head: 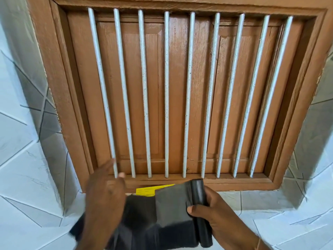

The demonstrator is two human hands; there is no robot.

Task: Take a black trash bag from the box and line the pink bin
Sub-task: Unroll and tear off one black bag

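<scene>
**Roll of black bags in right hand, sheet pulled out to the left**

Right hand (pixel 221 219) is closed around a roll of black trash bags (pixel 199 195). Roll stands roughly upright, thumb pressed on its front, fingers wrapped behind. Firm hold.

A sheet of black bag (pixel 162 213) runs off the roll toward the left. Near the roll it looks flat and greyish, further left and lower it goes dark and crumpled. It hangs down past the bottom edge of the view, so its full length can't be told.

Left hand (pixel 102 199) is over the left part of the sheet, back of the hand toward the camera, fingers mostly extended and pointing up. It is motion-blurred. The sheet passes behind or under it; I cannot tell whether it is actually gripping the plastic or just lying against it.

Behind the hands: a yellow label or card (pixel 153 189), partly hidden by the sheet, sits at the lower edge of a brown wooden window frame (pixel 234 184). Closed brown shutters (pixel 173 87) fill the frame, with white vertical bars (pixel 166 94) in front. White and grey tiled wall (pixel 23 159) on both sides and below.

Pink bin and bag box are not identifiable in this view.
</scene>
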